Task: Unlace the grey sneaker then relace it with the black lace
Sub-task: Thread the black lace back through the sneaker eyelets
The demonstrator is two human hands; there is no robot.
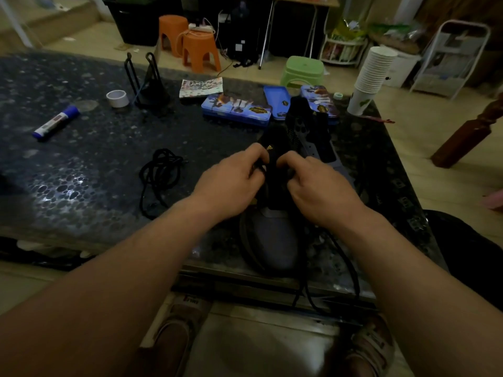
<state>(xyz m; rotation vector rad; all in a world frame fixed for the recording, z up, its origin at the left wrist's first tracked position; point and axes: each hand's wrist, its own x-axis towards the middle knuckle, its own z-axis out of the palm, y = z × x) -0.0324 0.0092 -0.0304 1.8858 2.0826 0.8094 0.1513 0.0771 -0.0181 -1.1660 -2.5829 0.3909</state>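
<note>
The left hand (231,180) and the right hand (321,186) are curled on the black lace (351,263) at the eyelets of the grey sneaker (275,240), set at the near table (81,159) edge, from which it could be dragged by the hanging lace end.

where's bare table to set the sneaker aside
Free: the table between glue stick and loose lace, and its near-left part. Crowded: far edge with tape, tins and cups, and around the sneaker.

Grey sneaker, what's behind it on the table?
Behind the grey sneaker lie blue tins; its dark far end covers part of them. The left hand and right hand grip its middle, hiding the lacing there.
</note>
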